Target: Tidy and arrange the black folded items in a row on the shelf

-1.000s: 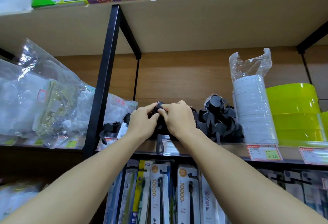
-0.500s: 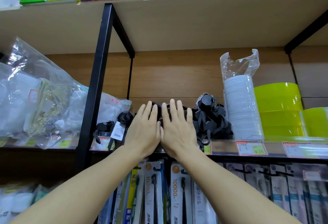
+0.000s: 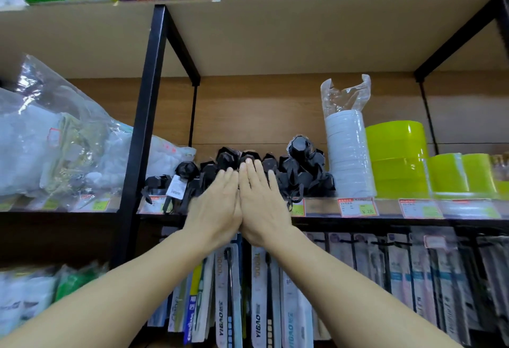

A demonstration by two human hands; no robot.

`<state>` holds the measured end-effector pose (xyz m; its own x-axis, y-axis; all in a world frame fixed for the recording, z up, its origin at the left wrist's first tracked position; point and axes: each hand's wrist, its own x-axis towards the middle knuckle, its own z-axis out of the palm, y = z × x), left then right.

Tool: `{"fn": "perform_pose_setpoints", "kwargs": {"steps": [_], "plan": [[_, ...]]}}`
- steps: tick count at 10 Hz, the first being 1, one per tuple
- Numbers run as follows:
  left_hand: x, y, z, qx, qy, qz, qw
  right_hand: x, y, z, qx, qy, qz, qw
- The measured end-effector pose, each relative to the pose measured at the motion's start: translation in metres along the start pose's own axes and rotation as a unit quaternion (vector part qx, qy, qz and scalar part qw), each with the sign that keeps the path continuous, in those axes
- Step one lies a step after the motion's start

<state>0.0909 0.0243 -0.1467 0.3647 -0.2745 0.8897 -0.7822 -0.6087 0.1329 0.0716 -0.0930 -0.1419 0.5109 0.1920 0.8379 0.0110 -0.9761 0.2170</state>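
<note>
Your left hand (image 3: pixel 217 204) and right hand (image 3: pixel 261 199) have stopped pinching; fingers (image 3: pixel 254 167) now flat, held together, pushing the black bundles (image 3: pixel 300 165) toward twelve o'clock, squaring the row.

A wood-grain back panel (image 3: pixel 248 110) is seen behind the beige shelf boards (image 3: pixel 303 36), which are carried by black metal uprights (image 3: pixel 143 127) and brackets. The scene is lit evenly. Price labels (image 3: pixel 358 207) are fixed along the shelf's front edge.

Left hand (image 3: pixel 217 204) and right hand (image 3: pixel 261 199) lie flat against black folded items (image 3: pixel 300 167).
</note>
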Motion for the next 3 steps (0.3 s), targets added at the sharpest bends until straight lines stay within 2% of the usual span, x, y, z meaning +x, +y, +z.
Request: {"fn": "perform_pose_setpoints", "kwargs": {"steps": [1,3], "plan": [[-0.047,0.013,0.0,-0.077,0.01,0.015,0.997,-0.052,-0.013,-0.002,0.181,0.038,0.012,0.983],[-0.108,0.005,0.024,-0.213,-0.162,-0.128,0.955,-0.116,-0.021,0.01,0.3,-0.113,0.043,0.946]]}}
